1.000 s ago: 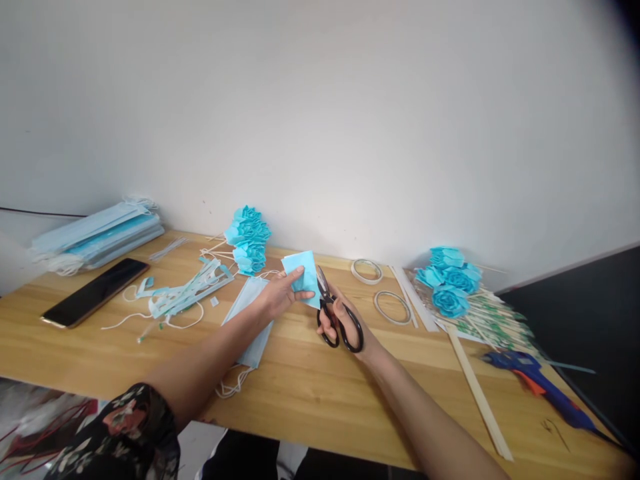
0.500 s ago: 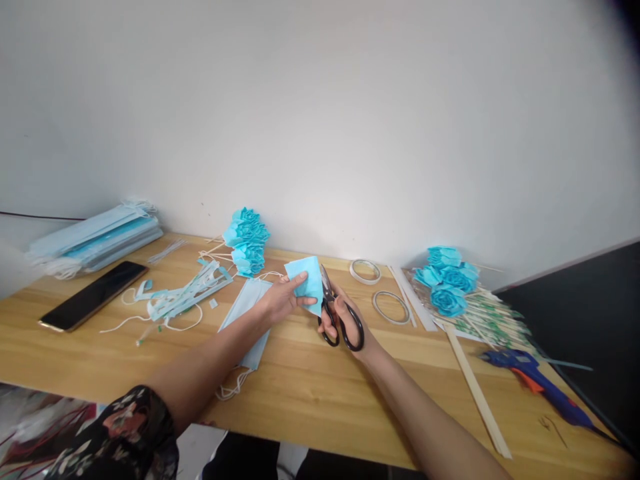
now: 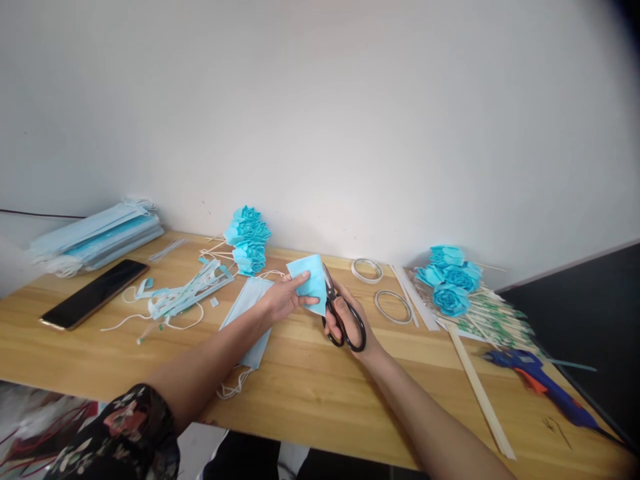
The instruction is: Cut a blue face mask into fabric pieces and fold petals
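Note:
My left hand (image 3: 286, 297) pinches a light-blue piece of mask fabric (image 3: 310, 275) between thumb and fingers, above the wooden table (image 3: 310, 400). In my right hand (image 3: 356, 327) is a pair of black-handled scissors (image 3: 358, 333), its blades pointing up along the fabric's right edge. Whether the blades touch the fabric I cannot tell. A blue face mask (image 3: 255, 353) lies flat beneath my left forearm, its ear loops spread at both ends.
Mask scraps and cords (image 3: 185, 297), a phone (image 3: 95, 293) and stacked masks (image 3: 100, 237) lie left. Blue fabric flowers (image 3: 247, 240) rest by the wall, more flowers (image 3: 450, 280) at right. Tape rolls (image 3: 393, 307), wooden strips (image 3: 483, 393) and a glue gun (image 3: 540, 383) are on the right.
The fabric and both hands have shifted very slightly right in the picture, as has the rest of the scene. Both hands keep their holds.

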`<act>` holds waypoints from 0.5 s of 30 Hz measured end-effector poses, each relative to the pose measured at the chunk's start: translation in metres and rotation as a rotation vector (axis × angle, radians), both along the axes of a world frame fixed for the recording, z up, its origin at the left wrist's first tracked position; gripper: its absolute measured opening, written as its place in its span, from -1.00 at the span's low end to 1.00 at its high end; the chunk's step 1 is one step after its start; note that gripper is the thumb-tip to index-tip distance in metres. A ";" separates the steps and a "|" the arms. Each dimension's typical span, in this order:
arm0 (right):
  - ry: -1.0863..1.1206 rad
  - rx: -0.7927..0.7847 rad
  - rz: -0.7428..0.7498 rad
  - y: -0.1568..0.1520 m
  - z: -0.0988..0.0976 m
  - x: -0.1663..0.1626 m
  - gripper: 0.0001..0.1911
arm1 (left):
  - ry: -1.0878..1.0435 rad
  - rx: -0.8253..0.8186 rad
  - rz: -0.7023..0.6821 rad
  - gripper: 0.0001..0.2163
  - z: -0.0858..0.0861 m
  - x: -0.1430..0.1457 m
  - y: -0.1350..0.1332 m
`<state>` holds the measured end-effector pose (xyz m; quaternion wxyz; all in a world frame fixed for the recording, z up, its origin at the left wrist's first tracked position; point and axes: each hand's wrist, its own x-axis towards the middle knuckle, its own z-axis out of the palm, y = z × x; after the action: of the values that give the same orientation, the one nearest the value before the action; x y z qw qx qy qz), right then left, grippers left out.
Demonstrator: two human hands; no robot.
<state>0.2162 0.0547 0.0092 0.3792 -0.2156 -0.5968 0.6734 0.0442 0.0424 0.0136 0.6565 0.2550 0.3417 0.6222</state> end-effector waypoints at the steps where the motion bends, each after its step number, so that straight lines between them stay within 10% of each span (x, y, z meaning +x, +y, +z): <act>1: 0.000 0.002 -0.005 0.000 0.000 0.000 -0.28 | 0.004 0.001 -0.001 -0.78 0.000 0.000 0.000; 15: -0.011 0.004 -0.037 0.000 0.001 -0.001 -0.25 | -0.003 -0.011 0.003 -0.76 0.000 -0.001 0.000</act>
<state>0.2151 0.0544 0.0103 0.3885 -0.2296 -0.5963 0.6639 0.0434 0.0427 0.0135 0.6575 0.2501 0.3446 0.6216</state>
